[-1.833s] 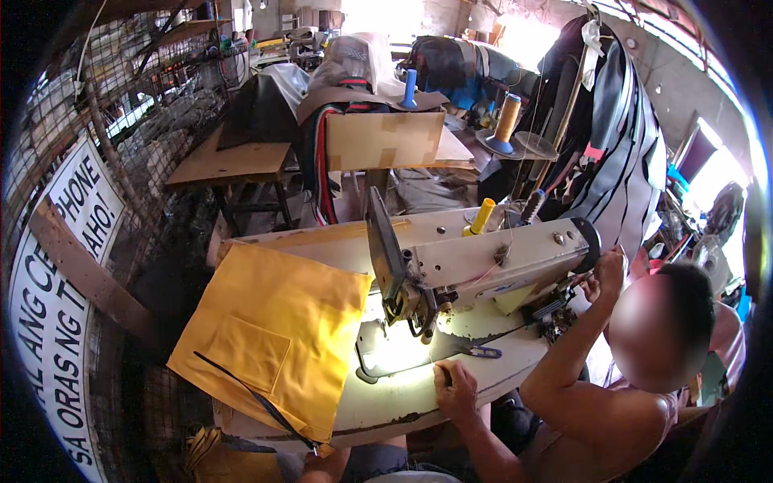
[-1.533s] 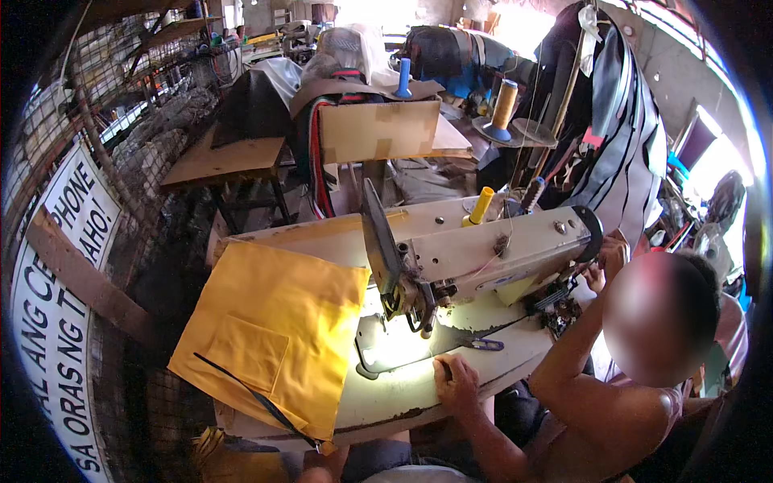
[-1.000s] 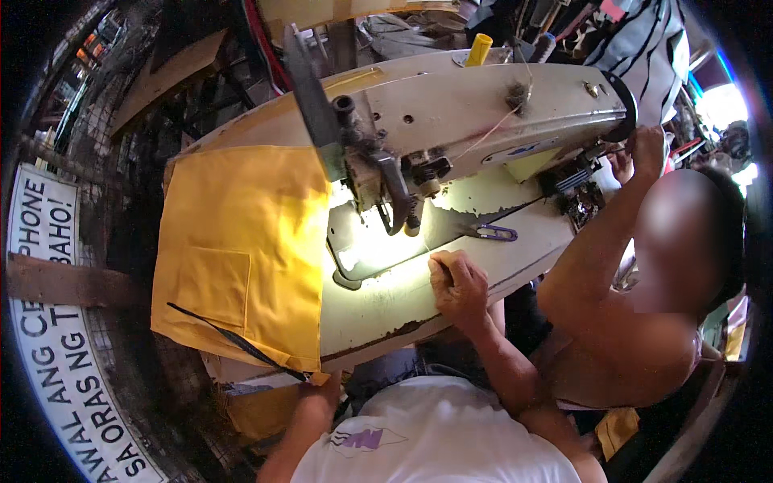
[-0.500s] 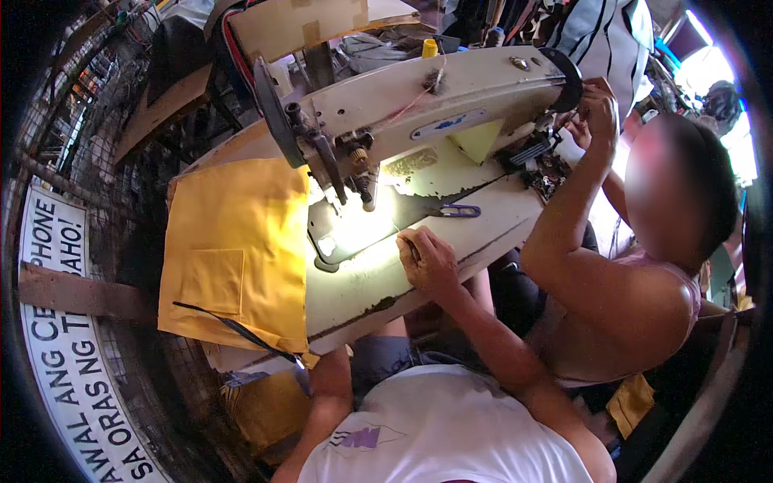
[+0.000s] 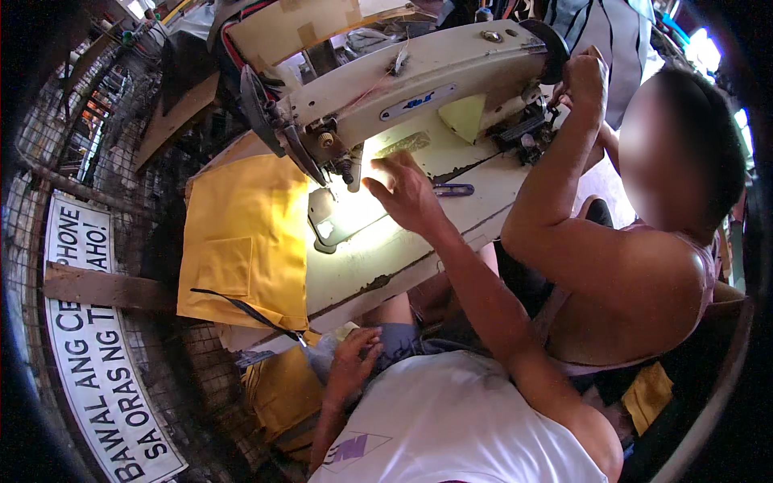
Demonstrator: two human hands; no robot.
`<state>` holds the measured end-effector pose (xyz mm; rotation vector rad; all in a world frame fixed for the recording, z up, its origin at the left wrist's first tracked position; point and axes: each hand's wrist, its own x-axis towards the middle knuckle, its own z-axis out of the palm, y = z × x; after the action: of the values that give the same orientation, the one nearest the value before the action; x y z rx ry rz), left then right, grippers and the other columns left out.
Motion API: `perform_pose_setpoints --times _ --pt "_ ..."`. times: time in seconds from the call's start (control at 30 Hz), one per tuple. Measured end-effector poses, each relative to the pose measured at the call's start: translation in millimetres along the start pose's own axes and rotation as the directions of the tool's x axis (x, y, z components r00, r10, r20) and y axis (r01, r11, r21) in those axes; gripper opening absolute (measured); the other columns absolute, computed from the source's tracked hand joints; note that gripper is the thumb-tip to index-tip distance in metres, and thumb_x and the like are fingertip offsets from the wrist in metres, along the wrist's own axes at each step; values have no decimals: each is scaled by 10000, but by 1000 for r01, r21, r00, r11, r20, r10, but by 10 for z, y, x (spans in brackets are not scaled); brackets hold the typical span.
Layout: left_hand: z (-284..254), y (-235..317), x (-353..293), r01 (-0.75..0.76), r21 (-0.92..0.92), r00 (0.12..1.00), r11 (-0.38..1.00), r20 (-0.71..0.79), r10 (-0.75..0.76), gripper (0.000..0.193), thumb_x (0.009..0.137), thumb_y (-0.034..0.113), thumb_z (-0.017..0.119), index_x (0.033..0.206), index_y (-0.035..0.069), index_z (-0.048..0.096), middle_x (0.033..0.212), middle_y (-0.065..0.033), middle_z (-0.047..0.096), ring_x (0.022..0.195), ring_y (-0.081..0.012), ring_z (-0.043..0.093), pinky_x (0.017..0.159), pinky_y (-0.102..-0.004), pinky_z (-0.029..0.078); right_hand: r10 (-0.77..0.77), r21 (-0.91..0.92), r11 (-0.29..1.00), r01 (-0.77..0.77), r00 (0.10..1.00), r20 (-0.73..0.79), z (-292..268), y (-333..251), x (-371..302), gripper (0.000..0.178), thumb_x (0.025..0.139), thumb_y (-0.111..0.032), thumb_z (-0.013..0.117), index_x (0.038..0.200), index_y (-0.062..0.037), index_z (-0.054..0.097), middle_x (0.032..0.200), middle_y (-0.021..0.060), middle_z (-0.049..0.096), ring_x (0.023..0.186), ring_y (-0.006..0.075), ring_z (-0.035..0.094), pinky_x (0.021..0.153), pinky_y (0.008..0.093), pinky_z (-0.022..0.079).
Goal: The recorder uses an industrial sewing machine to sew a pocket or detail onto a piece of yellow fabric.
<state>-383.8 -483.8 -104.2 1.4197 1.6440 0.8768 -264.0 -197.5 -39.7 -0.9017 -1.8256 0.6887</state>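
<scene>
An industrial sewing machine (image 5: 435, 68) stands lit on its table. My right hand (image 5: 407, 193) reaches beside the needle and presser foot, thumb and fingers apart, with nothing visible in it; the glare washes out its fingertips. Down by my thigh, my left hand (image 5: 354, 362) hangs with loosely bent, parted fingers and holds nothing I can see. Left of the needle lies a yellow fabric piece (image 5: 274, 274) with a square pocket and a black zipper (image 5: 250, 310) along its lower edge. A purple-handled small tool (image 5: 453, 190) rests on the table right of my right hand.
On the right sits a person (image 5: 612, 266), one raised hand at the machine's handwheel (image 5: 549, 50). Yellow cloth (image 5: 282, 390) hangs below the table at left. A wire mesh wall with a printed sign (image 5: 113, 346) borders the left side.
My right hand has moved up from the table's front to beside the needle, its closed fingers now apart. My left hand has come away from the table edge. The view has shifted slightly.
</scene>
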Motion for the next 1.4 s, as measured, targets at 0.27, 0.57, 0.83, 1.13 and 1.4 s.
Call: perform_pose_setpoints --times 0.27,0.57,0.83,1.13,1.4 --pt "-87 1129 1004 -405 31 843 914 -374 386 482 889 -18 596 1356 17 483 1111 -148 603 854 -184 636 727 -307 526 170 250 942 -222 962 214 -420 -303 -373 181 883 -179 684 974 -24 703 845 70 575 738 152 546 673 301 439" --pt "-214 952 1282 -96 -299 988 949 -144 54 194 989 89 503 1092 32 658 719 -26 587 596 -96 525 553 -264 444 189 403 877 -262 959 212 -543 -408 -294 163 885 -171 696 973 -38 728 881 75 632 844 170 605 764 307 467" --pt "-917 445 277 206 257 971 944 64 -230 172 951 111 566 1065 29 663 723 -101 616 606 -151 582 577 -299 467 391 724 555 -409 897 207 -374 -346 -147 184 956 -188 627 961 -16 691 872 45 682 671 59 530 607 205 420" --pt "-964 990 603 -89 -114 968 990 -242 59 571 912 -25 547 1446 31 354 1275 -134 552 649 -93 548 603 -260 488 345 479 757 -445 894 286 -452 -582 -263 187 934 -181 653 988 -9 700 828 35 695 593 41 497 524 189 395" --pt "-364 986 1370 119 -627 992 770 47 -115 215 964 103 572 1144 3 632 668 6 531 536 -63 465 487 -220 384 333 500 706 -501 859 389 -513 -656 -282 207 962 -194 601 1010 1 652 831 60 705 593 67 571 489 219 439"
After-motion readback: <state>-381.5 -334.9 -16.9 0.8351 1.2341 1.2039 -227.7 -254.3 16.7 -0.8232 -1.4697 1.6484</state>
